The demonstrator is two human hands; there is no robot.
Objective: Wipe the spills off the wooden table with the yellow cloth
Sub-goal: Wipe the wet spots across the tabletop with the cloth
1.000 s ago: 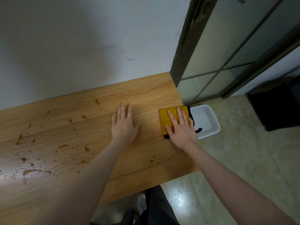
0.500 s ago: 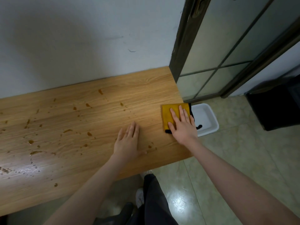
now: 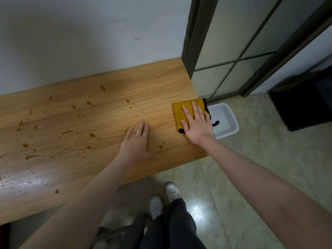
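A folded yellow cloth (image 3: 181,112) with a black edge lies at the right end of the wooden table (image 3: 152,83). My right hand (image 3: 196,123) presses flat on the cloth, fingers spread, covering its right half. My left hand (image 3: 136,141) rests palm down on the bare wood to the left of the cloth, holding nothing. Brown spills (image 3: 68,132) dot the table's left and middle, with a few drops (image 3: 160,146) just right of my left hand.
A white plastic tub (image 3: 226,121) sits on the tiled floor just past the table's right edge. A dark-framed glass door (image 3: 233,51) stands behind it, a black box (image 3: 305,105) at far right. The white wall backs the table. My shoes (image 3: 161,200) are below.
My left hand has slid back from the table's middle toward the front edge. The view has pulled back. My right hand stays pressed on the cloth at the right end.
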